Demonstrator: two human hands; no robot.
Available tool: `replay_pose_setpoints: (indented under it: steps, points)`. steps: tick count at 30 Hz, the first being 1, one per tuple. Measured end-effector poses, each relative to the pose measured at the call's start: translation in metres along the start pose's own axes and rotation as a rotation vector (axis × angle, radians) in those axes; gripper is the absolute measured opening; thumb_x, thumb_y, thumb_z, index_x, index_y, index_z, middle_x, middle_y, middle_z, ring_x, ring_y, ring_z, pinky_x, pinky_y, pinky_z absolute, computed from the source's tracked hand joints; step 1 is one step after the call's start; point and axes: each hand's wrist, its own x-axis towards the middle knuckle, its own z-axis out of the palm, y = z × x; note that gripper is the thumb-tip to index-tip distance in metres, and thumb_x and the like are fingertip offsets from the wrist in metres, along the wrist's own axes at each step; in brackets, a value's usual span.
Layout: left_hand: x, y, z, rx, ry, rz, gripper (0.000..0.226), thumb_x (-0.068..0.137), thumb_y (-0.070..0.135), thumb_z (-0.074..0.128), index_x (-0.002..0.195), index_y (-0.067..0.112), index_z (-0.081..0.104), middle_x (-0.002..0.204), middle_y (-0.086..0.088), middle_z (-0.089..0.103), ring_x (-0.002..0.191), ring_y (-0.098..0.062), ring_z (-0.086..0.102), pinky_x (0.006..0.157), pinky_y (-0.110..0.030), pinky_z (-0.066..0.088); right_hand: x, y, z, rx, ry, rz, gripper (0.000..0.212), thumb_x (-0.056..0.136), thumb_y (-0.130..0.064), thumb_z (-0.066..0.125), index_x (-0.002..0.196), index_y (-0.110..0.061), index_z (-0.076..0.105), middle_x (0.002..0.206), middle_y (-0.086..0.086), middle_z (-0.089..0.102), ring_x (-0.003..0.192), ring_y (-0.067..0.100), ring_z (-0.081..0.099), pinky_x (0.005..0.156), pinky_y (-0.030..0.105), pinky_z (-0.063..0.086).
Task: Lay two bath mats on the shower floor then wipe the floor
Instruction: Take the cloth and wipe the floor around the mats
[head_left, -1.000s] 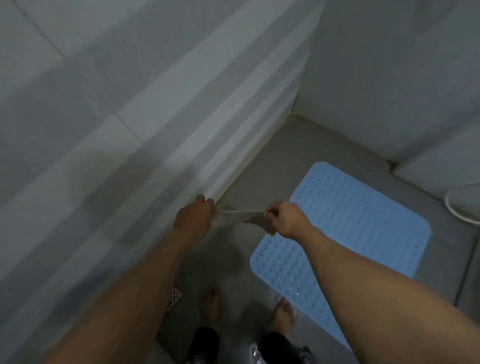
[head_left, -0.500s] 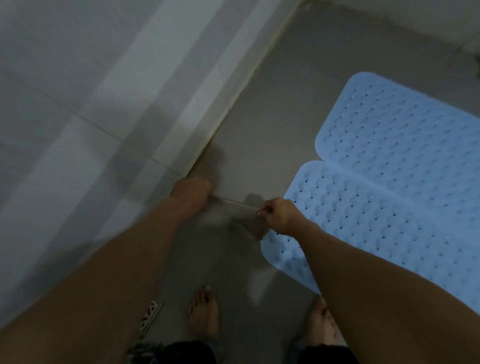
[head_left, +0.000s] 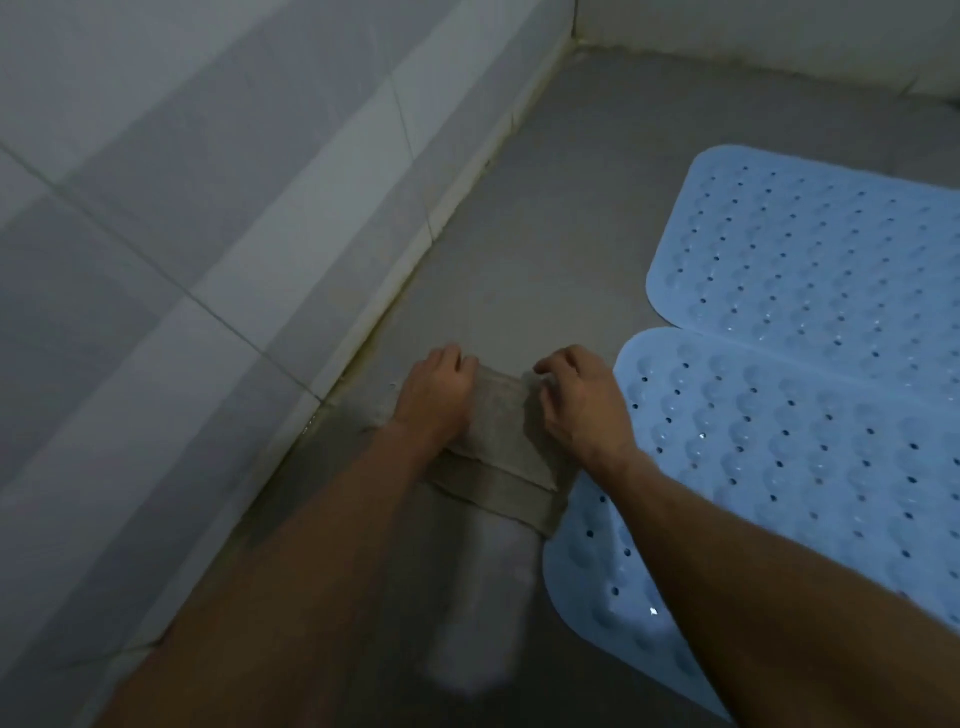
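Note:
Two light blue perforated bath mats lie flat on the grey shower floor, the far mat butting against the near mat. A folded beige cloth lies on the floor between the left wall and the near mat, its right end touching that mat's edge. My left hand presses down on the cloth's left end. My right hand holds the cloth's right end with curled fingers.
A white tiled wall runs along the left, meeting the floor at a stained grout line. A second white wall closes the far end. A pale reflection shows on the wet floor below the cloth.
Both hands have lowered the cloth from a stretched hold in the air down onto the floor. The view has dropped closer to the floor, and my feet are out of sight.

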Motion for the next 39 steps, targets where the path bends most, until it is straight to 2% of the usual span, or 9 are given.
replay_pose_setpoints:
  steps: [3, 6, 8, 10, 13, 18, 27, 34, 39]
  points:
    - [-0.011, -0.009, 0.011, -0.008, -0.077, 0.009, 0.028, 0.074, 0.003, 0.063, 0.102, -0.004, 0.063, 0.098, -0.026, 0.06, 0.083, -0.043, 0.06, 0.068, -0.046, 0.052, -0.032, -0.018, 0.019, 0.09, -0.007, 0.035, 0.033, 0.09, -0.023, 0.046, 0.11, -0.007, 0.066, 0.109, 0.014, 0.062, 0.094, 0.031, 0.06, 0.086, 0.041, 0.052]
    - [-0.02, -0.009, 0.018, -0.104, -0.119, -0.019, 0.045, 0.089, 0.021, 0.04, 0.121, -0.005, 0.06, 0.124, -0.029, 0.058, 0.11, -0.044, 0.058, 0.089, -0.052, 0.052, -0.055, -0.035, 0.038, 0.058, -0.096, 0.144, 0.062, 0.095, -0.039, 0.026, 0.139, -0.004, 0.052, 0.143, 0.02, 0.051, 0.13, 0.036, 0.05, 0.116, 0.044, 0.033]
    - [-0.025, -0.003, 0.023, -0.128, -0.158, -0.06, 0.057, 0.098, 0.031, 0.026, 0.143, 0.0, 0.041, 0.152, -0.023, 0.036, 0.138, -0.038, 0.037, 0.111, -0.052, 0.035, -0.059, -0.042, 0.048, 0.025, -0.165, 0.209, 0.066, 0.1, -0.042, 0.019, 0.155, -0.008, 0.027, 0.163, 0.016, 0.023, 0.152, 0.031, 0.017, 0.124, 0.04, 0.005]
    - [-0.03, -0.003, 0.033, -0.131, -0.229, -0.088, 0.063, 0.101, 0.04, 0.012, 0.155, 0.009, 0.008, 0.163, -0.011, -0.001, 0.151, -0.027, 0.002, 0.122, -0.048, 0.009, -0.059, -0.04, 0.057, -0.044, -0.176, 0.21, 0.066, 0.102, -0.043, 0.016, 0.159, -0.011, 0.01, 0.167, 0.011, 0.004, 0.154, 0.026, -0.003, 0.124, 0.037, -0.008]
    - [-0.029, -0.009, 0.04, -0.123, -0.212, -0.07, 0.073, 0.093, 0.055, -0.009, 0.154, 0.015, -0.011, 0.16, -0.005, -0.021, 0.148, -0.021, -0.018, 0.123, -0.044, -0.002, -0.055, -0.033, 0.06, -0.118, -0.164, 0.198, 0.068, 0.101, -0.048, 0.012, 0.159, -0.013, 0.006, 0.167, 0.009, -0.001, 0.154, 0.025, -0.007, 0.121, 0.037, -0.012]
    - [0.005, -0.008, 0.042, -0.118, -0.159, -0.07, 0.073, 0.086, 0.055, -0.016, 0.151, 0.023, -0.017, 0.159, 0.002, -0.024, 0.148, -0.016, -0.021, 0.122, -0.042, -0.007, -0.023, -0.018, 0.055, -0.122, -0.194, 0.24, 0.068, 0.102, -0.049, 0.011, 0.157, -0.015, -0.007, 0.165, 0.007, -0.015, 0.151, 0.023, -0.02, 0.121, 0.038, -0.015]
    - [0.135, -0.001, 0.054, -0.097, 0.004, -0.036, 0.072, 0.091, 0.051, -0.004, 0.156, 0.022, 0.003, 0.163, 0.005, -0.004, 0.15, -0.011, -0.006, 0.121, -0.044, -0.006, 0.078, 0.042, 0.042, -0.155, -0.144, 0.286, 0.068, 0.102, -0.048, 0.015, 0.159, -0.013, -0.003, 0.167, 0.008, -0.009, 0.153, 0.024, -0.016, 0.123, 0.04, -0.012]
    - [0.24, -0.012, 0.056, -0.109, 0.025, 0.005, 0.072, 0.09, 0.055, -0.006, 0.156, 0.024, -0.002, 0.163, 0.007, -0.009, 0.149, -0.007, -0.011, 0.122, -0.043, -0.007, 0.176, 0.097, 0.035, -0.202, -0.132, 0.276, 0.07, 0.102, -0.05, 0.015, 0.159, -0.012, -0.001, 0.167, 0.008, -0.007, 0.153, 0.026, -0.013, 0.123, 0.042, -0.011]
    - [0.3, -0.008, 0.053, -0.126, 0.008, 0.017, 0.06, 0.102, 0.048, 0.01, 0.156, 0.024, -0.001, 0.164, 0.006, -0.006, 0.149, -0.009, -0.008, 0.121, -0.042, -0.008, 0.225, 0.13, 0.026, -0.229, -0.152, 0.283, 0.071, 0.102, -0.051, 0.014, 0.159, -0.012, -0.002, 0.167, 0.009, -0.007, 0.153, 0.027, -0.014, 0.123, 0.043, -0.01]
